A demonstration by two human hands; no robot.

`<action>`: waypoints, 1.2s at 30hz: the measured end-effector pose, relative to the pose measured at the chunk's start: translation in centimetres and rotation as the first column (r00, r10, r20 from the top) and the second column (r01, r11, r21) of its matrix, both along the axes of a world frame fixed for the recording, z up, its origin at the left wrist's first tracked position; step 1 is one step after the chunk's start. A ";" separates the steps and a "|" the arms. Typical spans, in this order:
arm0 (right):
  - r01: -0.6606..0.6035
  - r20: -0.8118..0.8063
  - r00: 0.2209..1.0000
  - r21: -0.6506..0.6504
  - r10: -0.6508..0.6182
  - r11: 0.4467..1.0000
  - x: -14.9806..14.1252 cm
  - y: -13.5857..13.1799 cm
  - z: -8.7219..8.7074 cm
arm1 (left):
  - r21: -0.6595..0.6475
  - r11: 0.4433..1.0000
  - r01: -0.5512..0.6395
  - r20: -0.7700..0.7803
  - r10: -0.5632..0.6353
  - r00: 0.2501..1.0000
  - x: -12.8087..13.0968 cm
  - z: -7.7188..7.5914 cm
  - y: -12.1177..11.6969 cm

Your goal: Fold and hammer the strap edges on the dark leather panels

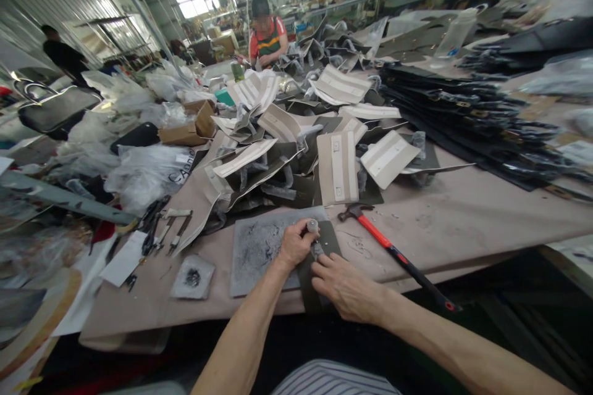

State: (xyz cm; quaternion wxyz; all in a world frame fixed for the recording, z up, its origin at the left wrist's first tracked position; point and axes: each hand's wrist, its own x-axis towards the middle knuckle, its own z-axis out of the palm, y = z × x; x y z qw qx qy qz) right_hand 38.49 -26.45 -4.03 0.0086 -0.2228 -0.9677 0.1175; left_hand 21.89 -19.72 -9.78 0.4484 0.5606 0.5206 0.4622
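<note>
My left hand is closed around a short metal punch, its round top showing above my fingers. Below it lies a dark olive leather piece, partly over a scuffed grey pad. My right hand rests on the leather just in front of the punch, fingers bent and pressed down near a small plastic-wrapped part. What its fingertips pinch is hidden. A claw hammer with a red and black handle lies to the right, apart from both hands.
Beige and olive leather panels are heaped behind the pad. Black leather pieces are stacked at right. A small grey block and hand tools lie at left. Across the table sits a person; another person stands far left.
</note>
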 end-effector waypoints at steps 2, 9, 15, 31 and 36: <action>0.097 0.034 0.995 0.043 -0.099 0.994 -1.5 -0.6 -0.4 | -0.104 0.969 -0.225 0.220 0.243 0.945 0.4 -0.1 1.0; 0.608 0.025 0.790 0.108 -0.613 0.787 -1.8 0.8 2.4 | 0.025 0.887 -0.461 0.454 0.401 0.796 -1.9 5.6 1.0; 0.747 -0.019 0.650 -0.165 -0.759 0.644 -1.6 1.4 1.2 | 0.077 0.946 -0.315 0.382 0.264 0.886 -2.5 6.4 -0.8; 0.809 -0.201 0.497 -0.245 -0.844 0.534 2.8 1.7 -2.7 | -0.088 0.995 -0.038 0.332 0.065 0.941 -0.4 -0.7 0.2; 0.908 -0.003 0.398 0.140 -0.917 0.394 9.8 3.2 -4.7 | -0.092 0.996 -0.016 0.274 0.041 0.961 -0.6 -0.3 0.1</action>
